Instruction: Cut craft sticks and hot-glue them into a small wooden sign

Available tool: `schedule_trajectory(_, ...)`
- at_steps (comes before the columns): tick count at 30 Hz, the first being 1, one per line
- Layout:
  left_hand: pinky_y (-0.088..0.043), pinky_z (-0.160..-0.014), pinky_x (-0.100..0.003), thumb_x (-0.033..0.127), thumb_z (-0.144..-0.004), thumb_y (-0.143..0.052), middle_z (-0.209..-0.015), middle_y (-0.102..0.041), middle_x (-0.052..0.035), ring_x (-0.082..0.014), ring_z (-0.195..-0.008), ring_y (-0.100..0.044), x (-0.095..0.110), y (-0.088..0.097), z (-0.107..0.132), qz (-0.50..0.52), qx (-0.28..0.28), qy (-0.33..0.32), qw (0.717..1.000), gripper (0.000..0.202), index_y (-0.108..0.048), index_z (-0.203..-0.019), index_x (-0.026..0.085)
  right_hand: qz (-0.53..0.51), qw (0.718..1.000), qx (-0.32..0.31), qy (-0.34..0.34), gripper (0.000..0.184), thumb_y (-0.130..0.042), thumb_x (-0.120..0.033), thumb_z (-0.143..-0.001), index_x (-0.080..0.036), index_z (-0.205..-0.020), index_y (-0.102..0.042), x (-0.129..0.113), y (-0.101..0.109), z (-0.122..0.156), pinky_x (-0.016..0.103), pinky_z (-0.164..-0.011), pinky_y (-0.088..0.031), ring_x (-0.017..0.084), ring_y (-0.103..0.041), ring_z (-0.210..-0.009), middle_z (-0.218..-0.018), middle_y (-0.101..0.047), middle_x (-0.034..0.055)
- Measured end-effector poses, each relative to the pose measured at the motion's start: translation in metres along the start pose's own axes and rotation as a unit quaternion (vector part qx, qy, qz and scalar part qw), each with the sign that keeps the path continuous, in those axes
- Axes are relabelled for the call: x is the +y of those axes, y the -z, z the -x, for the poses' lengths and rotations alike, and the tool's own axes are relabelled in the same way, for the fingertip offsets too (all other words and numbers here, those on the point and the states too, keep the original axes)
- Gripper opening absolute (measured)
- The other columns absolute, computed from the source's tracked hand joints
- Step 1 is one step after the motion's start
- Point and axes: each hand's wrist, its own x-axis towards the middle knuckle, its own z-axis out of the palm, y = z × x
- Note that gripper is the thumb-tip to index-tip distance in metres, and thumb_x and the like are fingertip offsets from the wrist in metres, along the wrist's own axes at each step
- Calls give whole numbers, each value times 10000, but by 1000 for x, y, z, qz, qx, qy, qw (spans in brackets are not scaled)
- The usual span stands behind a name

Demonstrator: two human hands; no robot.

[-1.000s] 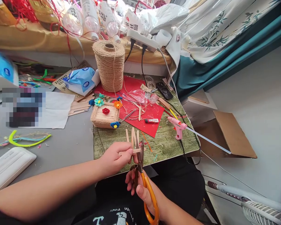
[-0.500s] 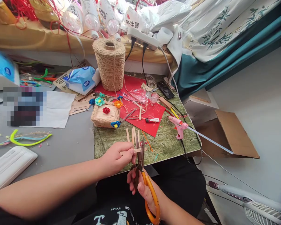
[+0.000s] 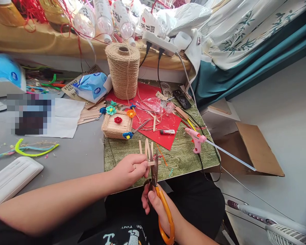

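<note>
My left hand pinches a wooden craft stick and holds it level over the front edge of the green board. My right hand grips orange-handled scissors, whose blades point up and cross the stick. Several more sticks lie on the board just behind. A twine-wrapped box with small flowers sits further back.
A pink glue gun with a long glue stick lies at the right. A big twine spool, red paper, a tissue pack, a power strip and a cardboard box surround the work area.
The view has shifted slightly; both hands hold their place, with the scissors still across the stick.
</note>
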Motion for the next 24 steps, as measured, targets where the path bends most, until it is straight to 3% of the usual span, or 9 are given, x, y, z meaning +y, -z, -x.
schedule_trajectory(6, -410, -678, -253, 368, -1023, -427, -688, -559, 3, -136, -665, -496, 0, 1, -1, -11, -11, 21, 1000, 403, -589, -712, 168, -9, 999, 24, -24, 580, -545, -773, -944, -197, -1010, -533, -3, -3, -1, 292, -599, -432, 128, -470, -616, -729, -501, -27)
schedule_trajectory(24, -394, -691, -260, 341, -999, -438, -670, -528, 22, -137, -665, -481, 2, -1, -2, -17, -12, 69, 997, 370, -574, -696, 179, -47, 997, 37, -39, 446, -577, -649, -999, -216, -945, -483, 21, 1, -1, 252, -539, -368, 83, -393, -560, -743, -439, -59)
